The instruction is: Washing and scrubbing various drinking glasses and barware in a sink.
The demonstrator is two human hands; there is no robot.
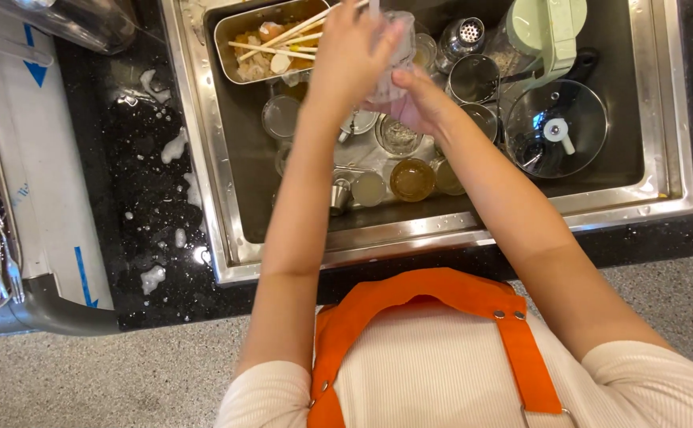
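While the left hand (pixel 350 55) grips the clear glass (pixel 390 59) over the sink (pixel 227 198), the right hand (pixel 418 99) rubs its base; better to keep it low above the dishes, grip firm, since wet glass slips.

Even, bright overhead light, with soft and short shadows. Strong glare runs along the front rim of the steel sink (pixel 410 238) and its right rim; small highlights glint on the metal shaker (pixel 464 36) and on the clear lid (pixel 557 127) near the sink's right wall. The black counter (pixel 148 198) left of the sink shows wet specular flecks. The left hand (pixel 350 51) and right hand (pixel 418 99) are slightly motion-blurred. Straight edges bow mildly outward towards the frame borders.
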